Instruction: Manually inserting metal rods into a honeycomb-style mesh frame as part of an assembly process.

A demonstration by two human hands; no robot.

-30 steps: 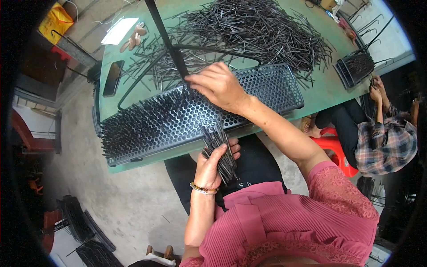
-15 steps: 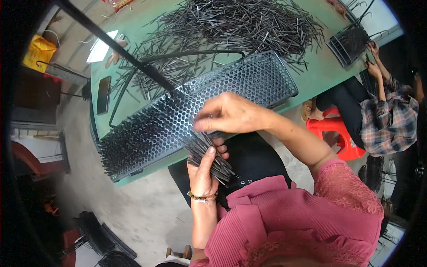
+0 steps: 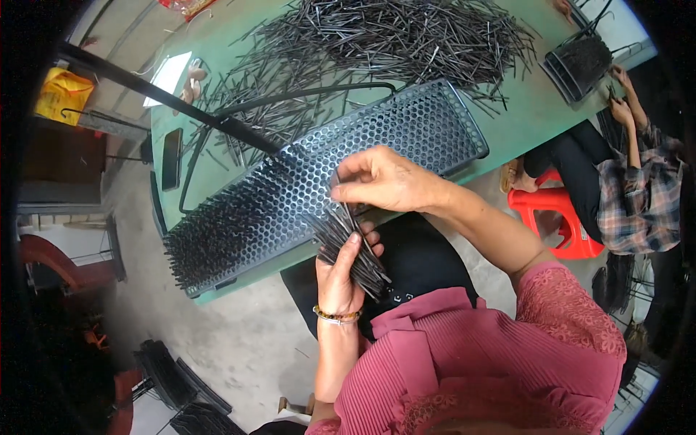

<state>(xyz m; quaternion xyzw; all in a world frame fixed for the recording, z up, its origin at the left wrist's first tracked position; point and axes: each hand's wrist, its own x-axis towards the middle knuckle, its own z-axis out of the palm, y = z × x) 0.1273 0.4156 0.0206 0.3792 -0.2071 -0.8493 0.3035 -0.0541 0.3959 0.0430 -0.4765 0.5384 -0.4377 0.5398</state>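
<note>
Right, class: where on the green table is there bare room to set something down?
The widest bare patch of the green table lies between the right end of the perforated tray, the pile of black strips and the bristled rack. A smaller one shows between the phone and the tray's left end. The pile crowds the table behind the tray.

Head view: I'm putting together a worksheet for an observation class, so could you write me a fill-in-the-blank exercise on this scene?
1. The left hand grips a bundle of dark strips and has a beaded ____ at its wrist.
2. The tabletop under the perforated panel is coloured ____.
3. In the picture, the upright strips cluster toward the panel's ____ end.
4. The co-worker has a stool coloured ____.

Missing words: bracelet; green; left; red.
</note>
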